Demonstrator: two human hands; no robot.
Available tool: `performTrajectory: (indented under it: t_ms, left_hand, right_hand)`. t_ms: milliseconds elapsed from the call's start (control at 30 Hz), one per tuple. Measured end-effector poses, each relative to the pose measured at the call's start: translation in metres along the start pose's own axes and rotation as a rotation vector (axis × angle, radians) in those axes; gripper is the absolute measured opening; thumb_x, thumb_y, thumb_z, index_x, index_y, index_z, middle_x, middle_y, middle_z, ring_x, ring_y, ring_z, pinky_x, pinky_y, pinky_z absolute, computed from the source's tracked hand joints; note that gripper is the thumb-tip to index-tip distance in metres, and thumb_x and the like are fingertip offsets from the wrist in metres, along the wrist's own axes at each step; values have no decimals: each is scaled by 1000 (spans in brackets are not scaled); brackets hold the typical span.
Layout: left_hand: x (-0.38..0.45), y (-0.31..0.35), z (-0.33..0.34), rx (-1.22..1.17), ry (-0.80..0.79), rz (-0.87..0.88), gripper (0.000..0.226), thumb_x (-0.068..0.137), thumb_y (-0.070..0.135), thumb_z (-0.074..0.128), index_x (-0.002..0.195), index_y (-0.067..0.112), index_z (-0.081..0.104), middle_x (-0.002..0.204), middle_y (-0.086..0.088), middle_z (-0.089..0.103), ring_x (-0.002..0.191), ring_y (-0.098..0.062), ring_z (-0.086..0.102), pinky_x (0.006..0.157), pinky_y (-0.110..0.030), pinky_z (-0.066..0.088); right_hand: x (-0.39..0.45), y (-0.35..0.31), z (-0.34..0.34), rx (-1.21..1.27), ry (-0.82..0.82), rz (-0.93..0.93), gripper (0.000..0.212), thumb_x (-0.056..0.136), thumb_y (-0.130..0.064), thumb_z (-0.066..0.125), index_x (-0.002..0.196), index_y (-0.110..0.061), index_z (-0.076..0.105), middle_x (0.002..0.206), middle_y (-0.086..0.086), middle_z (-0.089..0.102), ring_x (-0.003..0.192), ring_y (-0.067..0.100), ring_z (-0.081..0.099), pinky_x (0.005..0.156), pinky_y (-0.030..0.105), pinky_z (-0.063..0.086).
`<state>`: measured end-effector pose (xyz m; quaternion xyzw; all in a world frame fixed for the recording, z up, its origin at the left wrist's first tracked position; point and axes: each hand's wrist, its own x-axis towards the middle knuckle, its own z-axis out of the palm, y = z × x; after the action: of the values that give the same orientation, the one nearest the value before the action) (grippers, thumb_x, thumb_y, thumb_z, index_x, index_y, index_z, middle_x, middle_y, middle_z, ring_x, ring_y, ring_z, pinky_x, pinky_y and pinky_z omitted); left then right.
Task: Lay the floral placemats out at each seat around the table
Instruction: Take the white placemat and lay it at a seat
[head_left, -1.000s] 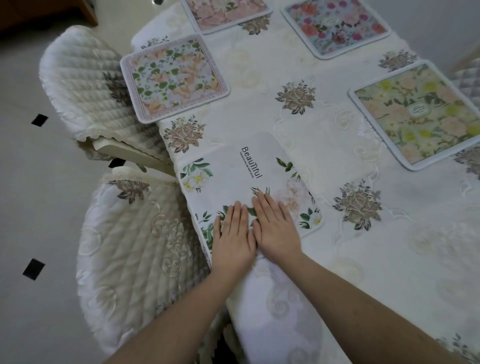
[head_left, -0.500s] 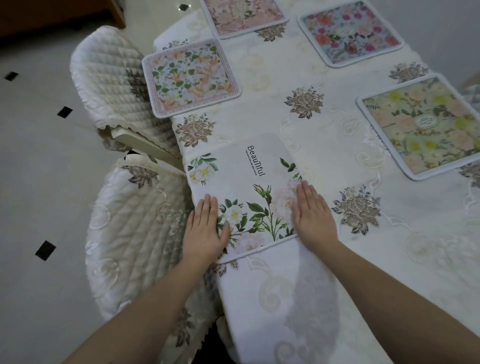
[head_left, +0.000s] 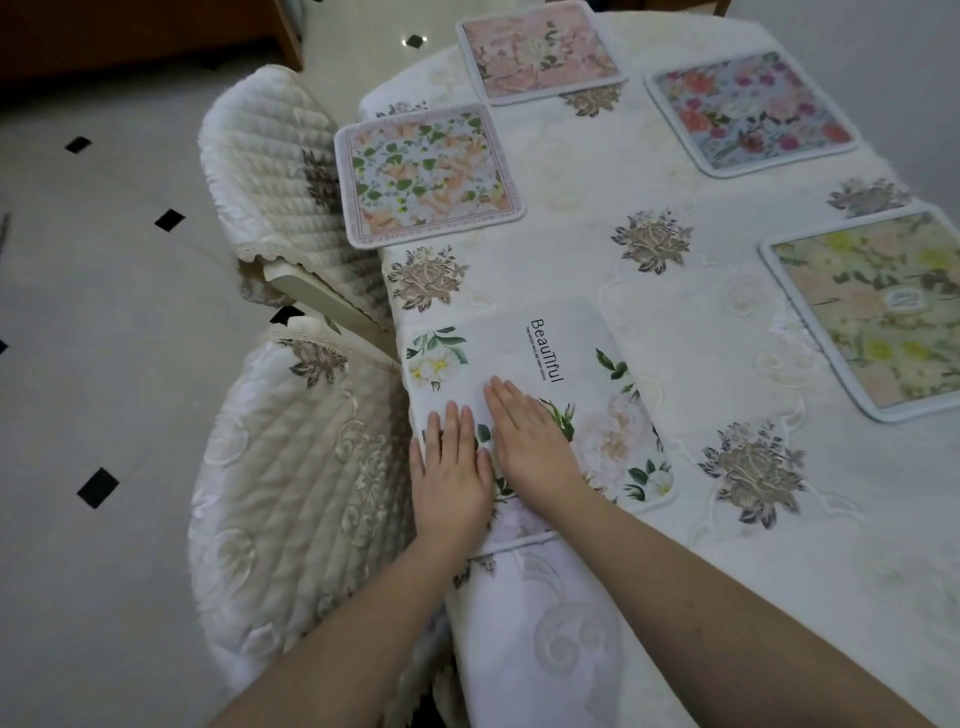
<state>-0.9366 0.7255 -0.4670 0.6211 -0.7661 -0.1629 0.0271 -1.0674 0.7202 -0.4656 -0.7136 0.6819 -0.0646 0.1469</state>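
Your left hand & right hand lie flat, fingers straight, on the white placemat at the desk's near-left edge; prob. light, floppy, slides easily—lift by corners.

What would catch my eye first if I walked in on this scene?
Probably the two bare hands, left hand and right hand, pressed flat side by side on a white placemat printed "Beautiful" at the near table edge. Next, four colourful floral placemats ring the cream tablecloth, the nearest a peach and green one on the left by a quilted chair.
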Motion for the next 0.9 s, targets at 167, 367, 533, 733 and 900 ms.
performTrajectory:
  t_ms: [167,367,533,733,900]
  left_hand:
    - [10,-16,1,-1,-22,88,58,105,37,27,158,21,8,166,4,1,153,-18,-4,123,-40,1]
    - [26,-20,-4,-6,-26,99,61,105,41,27,159,23,7,166,4,-1,153,-16,-7,123,-40,7]
    - [35,-23,-7,57,-17,99,67,100,49,26,159,24,6,167,3,1,154,-18,-2,124,-46,3]
    - [58,-41,-15,24,1,-69,72,99,53,20,159,20,-2,167,2,-3,153,-16,-1,124,-42,2]
    - [68,-46,-22,74,0,-103,73,101,55,18,159,16,-1,167,-2,-1,153,-18,-2,123,-41,2]
  right_hand:
    - [8,4,1,-76,15,-24,58,102,-33,19,151,-8,34,158,7,32,147,20,30,120,41,21]
    - [15,5,3,-84,32,33,59,102,-36,14,155,-10,23,163,5,20,150,18,18,123,39,13]
    - [17,19,1,-66,42,72,59,103,-38,16,157,-13,16,164,2,14,152,15,11,123,36,6]
    - [5,79,-16,-60,80,244,64,103,-44,18,157,-14,5,166,2,5,152,14,1,123,35,1]
    - [1,101,-29,-29,103,378,65,103,-41,24,157,-8,9,165,8,8,152,18,6,124,36,3]
